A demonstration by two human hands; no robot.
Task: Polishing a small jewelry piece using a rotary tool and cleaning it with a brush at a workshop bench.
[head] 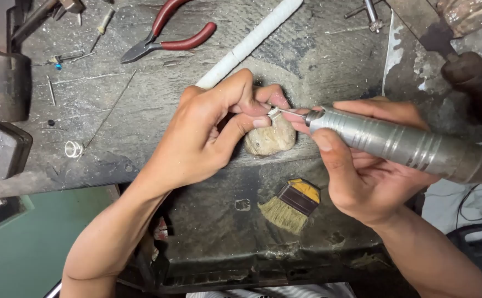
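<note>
The metal handpiece (395, 144) lies nearly level, its long axis running right to left, its thin bit aimed left at a small ring (273, 112) pinched in the left hand (208, 138) over the rounded bench peg (269, 139). The right hand (362, 176) is clamped round the handpiece (fingers wrapped underneath). Beyond the peg on the counter (142, 99) lie red-handled pliers (169, 38) and a white rod (252, 40); below it lies a small brush (292, 205).

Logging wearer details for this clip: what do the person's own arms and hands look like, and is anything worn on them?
Both arms are bare as far as the picture shows, with no sleeves in view. The left hand and right hand wear no gloves. No rings, watch or bracelet show on the fingers or wrists. Fingernails are short and unpainted. No bandages or markings are visible.
</note>
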